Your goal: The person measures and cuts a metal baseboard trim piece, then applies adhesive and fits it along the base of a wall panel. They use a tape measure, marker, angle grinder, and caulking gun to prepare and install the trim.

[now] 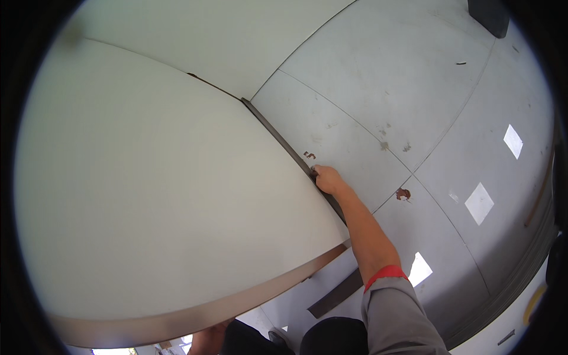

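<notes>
White panel (pixel 160 195) edge sits in right hand's (pixel 327 178) grip.

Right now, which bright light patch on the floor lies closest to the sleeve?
The patch just right of the grey sleeve with its red cuff; the other two lie farther right, higher up.

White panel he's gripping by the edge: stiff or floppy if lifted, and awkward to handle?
The white panel probably stays stiff: its edges show no sag. Likely unwieldy, since it fills most of the view. The right hand grips only the thin edge; the smooth face may be slippery.
</notes>
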`<state>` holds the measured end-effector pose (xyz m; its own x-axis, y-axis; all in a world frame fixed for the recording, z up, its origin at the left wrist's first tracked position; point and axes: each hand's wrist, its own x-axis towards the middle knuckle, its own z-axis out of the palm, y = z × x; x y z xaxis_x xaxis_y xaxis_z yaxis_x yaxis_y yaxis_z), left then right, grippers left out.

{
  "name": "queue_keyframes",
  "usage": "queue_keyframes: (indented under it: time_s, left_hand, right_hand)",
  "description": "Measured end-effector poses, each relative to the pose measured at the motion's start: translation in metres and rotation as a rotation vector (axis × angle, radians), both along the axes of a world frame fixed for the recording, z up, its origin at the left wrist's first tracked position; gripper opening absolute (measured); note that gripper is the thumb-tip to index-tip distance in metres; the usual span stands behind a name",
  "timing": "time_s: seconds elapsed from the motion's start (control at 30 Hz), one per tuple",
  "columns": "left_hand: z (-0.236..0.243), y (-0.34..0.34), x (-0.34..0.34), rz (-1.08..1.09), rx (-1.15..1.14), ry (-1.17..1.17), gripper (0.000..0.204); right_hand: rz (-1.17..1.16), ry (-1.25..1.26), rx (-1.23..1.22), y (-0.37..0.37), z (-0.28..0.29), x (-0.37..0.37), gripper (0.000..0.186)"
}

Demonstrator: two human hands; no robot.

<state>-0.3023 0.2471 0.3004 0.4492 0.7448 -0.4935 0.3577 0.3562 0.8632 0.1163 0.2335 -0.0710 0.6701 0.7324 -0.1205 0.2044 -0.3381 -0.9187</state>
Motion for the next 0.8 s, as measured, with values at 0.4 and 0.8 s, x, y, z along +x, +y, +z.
queue_keyframes:
  time_s: [0.4, 0.8]
  left_hand:
    - [0.008, -0.006, 0.012, 0.021, 0.015, 0.069, 0.050]
    - [-0.004, 0.000, -0.007, 0.007, -0.022, -0.068, 0.042]
  right_hand:
    - [0.123, -0.086, 0.039, 0.025, -0.002, 0.034, 0.046]
    - [0.240, -0.086, -0.003, -0.104, 0.008, -0.033, 0.051]
